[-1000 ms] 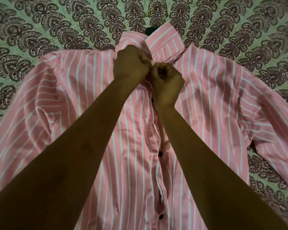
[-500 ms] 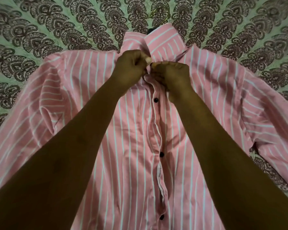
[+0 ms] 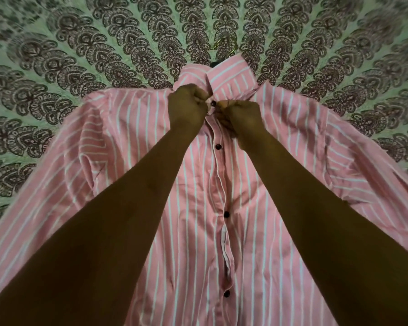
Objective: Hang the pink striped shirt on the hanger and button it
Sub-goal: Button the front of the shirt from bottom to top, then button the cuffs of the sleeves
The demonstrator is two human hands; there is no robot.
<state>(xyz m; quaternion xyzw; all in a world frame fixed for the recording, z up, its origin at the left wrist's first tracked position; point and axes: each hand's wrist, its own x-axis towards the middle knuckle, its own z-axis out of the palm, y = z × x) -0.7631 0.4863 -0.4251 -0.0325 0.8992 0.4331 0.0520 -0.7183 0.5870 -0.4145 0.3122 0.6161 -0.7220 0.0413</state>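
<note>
The pink striped shirt [image 3: 186, 208] lies flat on a green patterned bedspread [image 3: 80, 55], front up, its long axis running twelve to six with the collar [image 3: 231, 77] at twelve o'clock and the tail dropping out of view at six. Just beyond the collar the hanger hook [image 3: 224, 44] pokes out, pointing to twelve. Both hands meet right under the collar, on the placket: the left hand [image 3: 186, 109] at nine o'clock of the top button [image 3: 214, 103], curled and pinching the fabric edge; the right hand [image 3: 242, 116] at three, fingers curled on the opposite edge. Three more dark buttons show down the placket, towards six.
</note>
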